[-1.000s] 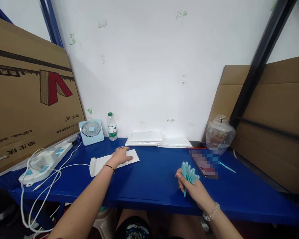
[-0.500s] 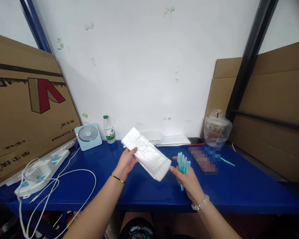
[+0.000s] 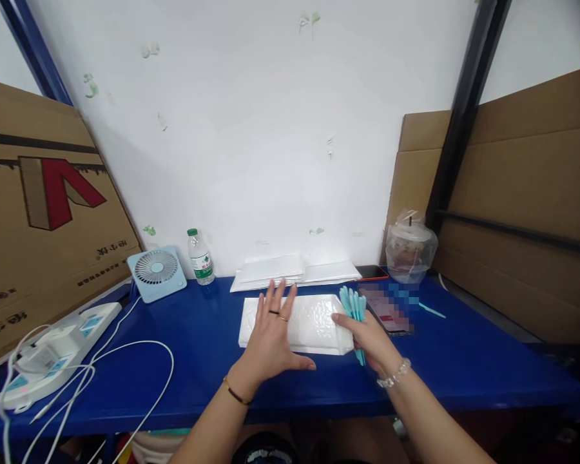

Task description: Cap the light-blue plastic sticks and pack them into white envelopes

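Observation:
A white padded bubble mailer [image 3: 315,321] lies lengthwise at the middle of the blue table. Over its left half my left hand [image 3: 272,335] is spread, palm down and fingers apart; whether it presses on the mailer I cannot tell. My right hand [image 3: 373,340] is closed around several slim turquoise plastic sticks [image 3: 352,303], which are fanned out at their upper ends. The thumb of that hand rests on the mailer's right end. Part of the mailer is hidden beneath my left hand.
White flat packets [image 3: 270,269] lie stacked against the wall. Along the back stand a blue fan [image 3: 157,273], a water bottle [image 3: 201,259] and a bagged drink cup [image 3: 410,251]. A phone [image 3: 384,312] and a loose turquoise stick [image 3: 432,310] lie right; a power strip [image 3: 62,361] with cables lies left.
The mailer, held tilted above the table before, now lies flat on it. My left hand has let go and spread over it. My right hand has come onto its right end, still holding the sticks.

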`<state>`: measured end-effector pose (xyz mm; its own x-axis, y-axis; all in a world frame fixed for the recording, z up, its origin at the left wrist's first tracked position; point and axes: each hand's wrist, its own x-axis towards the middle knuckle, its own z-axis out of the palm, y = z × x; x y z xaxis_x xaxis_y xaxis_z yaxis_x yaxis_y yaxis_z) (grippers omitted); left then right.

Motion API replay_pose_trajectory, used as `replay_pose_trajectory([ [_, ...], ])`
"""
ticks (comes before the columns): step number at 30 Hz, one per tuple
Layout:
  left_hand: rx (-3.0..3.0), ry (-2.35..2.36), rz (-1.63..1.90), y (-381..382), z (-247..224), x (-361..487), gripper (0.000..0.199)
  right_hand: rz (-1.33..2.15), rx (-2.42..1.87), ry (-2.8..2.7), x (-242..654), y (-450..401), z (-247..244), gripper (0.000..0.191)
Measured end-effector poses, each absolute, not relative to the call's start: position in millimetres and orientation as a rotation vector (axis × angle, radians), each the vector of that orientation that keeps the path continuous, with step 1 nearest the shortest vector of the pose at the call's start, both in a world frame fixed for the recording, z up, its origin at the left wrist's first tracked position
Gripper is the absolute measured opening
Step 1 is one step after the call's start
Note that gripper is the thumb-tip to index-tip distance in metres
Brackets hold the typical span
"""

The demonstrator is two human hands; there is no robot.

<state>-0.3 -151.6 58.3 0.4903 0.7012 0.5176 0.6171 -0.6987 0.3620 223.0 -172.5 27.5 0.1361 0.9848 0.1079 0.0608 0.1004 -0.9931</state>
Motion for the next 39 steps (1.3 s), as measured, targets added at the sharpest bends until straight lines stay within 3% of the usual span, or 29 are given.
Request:
replay_pose_trajectory([
  [4, 2.837, 1.099, 0.676, -144.1, 64.6, 23.7, 0.115, 1.132, -1.331, -1.032, 220.9, -173.4, 31.6, 0.03],
  [7, 2.837, 1.219, 0.662, -140.5, 63.3, 32.0, 0.091, 1.057, -1.319, -1.107, 226.5, -174.7, 35.0, 0.019],
  [10, 2.753, 1.314, 0.708, -139.2, 66.8, 35.4, 0.061, 0.936, -1.195, -1.12, 237.4, -175.8, 52.4, 0.019],
  [12, 2.677, 1.328, 0.749, -138.3, 72.0, 37.0, 0.051, 0.901, -0.981, -1.021, 244.2, -177.3, 75.0, 0.019],
  [15, 2.575, 1.254, 0.86, -137.9, 80.4, 40.3, 0.052, 0.918, -0.609, -0.916, 247.5, -179.9, 113.5, 0.025],
  [18, 2.429, 1.134, 0.998, -141.0, 86.3, 46.0, 0.056, 0.905, -0.499, -0.957, 237.1, -179.3, 136.9, 0.029],
  [25, 2.105, 0.898, 1.183, -147.5, 87.1, 56.5, 0.05, 0.855, -0.747, -1.098, 189.6, -167.6, 139.4, 0.029],
  [33, 1.862, 0.8, 1.193, -137.2, 82.6, 35.4, 0.051, 0.935, -0.979, -1.666, 163.4, -164.1, 165.6, 0.032],
  [39, 1.581, 0.443, 1.05, -127.4, 67.2, 9.1, 0.06, 1.017, -0.692, -1.918, 179.8, -151.3, 176.2, 0.048],
])
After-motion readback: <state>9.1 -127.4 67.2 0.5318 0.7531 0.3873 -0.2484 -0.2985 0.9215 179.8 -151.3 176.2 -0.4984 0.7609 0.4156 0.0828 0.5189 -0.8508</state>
